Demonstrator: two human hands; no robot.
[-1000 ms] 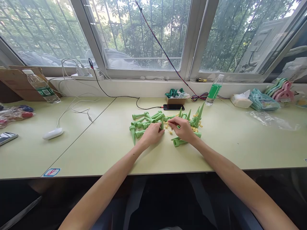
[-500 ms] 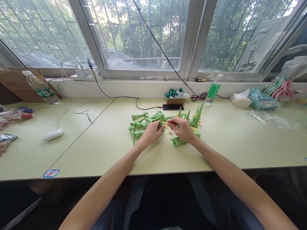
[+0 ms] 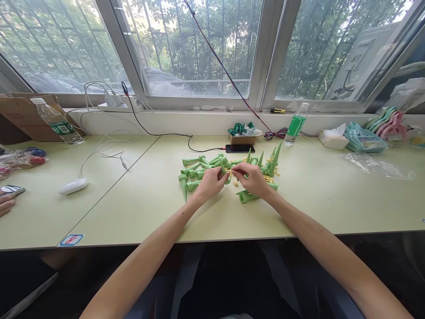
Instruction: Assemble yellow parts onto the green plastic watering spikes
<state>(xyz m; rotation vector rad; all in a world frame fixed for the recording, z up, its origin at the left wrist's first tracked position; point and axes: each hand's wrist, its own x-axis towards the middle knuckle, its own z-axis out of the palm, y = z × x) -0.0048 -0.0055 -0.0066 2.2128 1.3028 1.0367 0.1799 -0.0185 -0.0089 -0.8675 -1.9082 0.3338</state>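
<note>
My left hand [image 3: 212,181] is closed around a green plastic watering spike [image 3: 222,167], its pointed end sticking up past the fingers. Facing it, my right hand [image 3: 250,178] pinches a small yellow plastic valve [image 3: 229,171], which meets the side of the spike. How far the valve sits in the spike is too small to tell. Left of my hands lies a heap of green spikes [image 3: 191,172]. More spikes [image 3: 274,161], some point-up, and several yellow valves [image 3: 268,179] are at the right. One spike [image 3: 245,197] lies just below my right hand.
Behind the heap are a phone [image 3: 239,148] on a cable and a small cardboard box [image 3: 243,139]. A water bottle [image 3: 295,125] and tissue pack [image 3: 334,137] stand right. At left are a white charger-like device [image 3: 73,186] and another person's hand [image 3: 5,204].
My hands stay almost in place, with the spike tilting slightly in my left hand. At the far left, the other person's hand has moved further into view.
</note>
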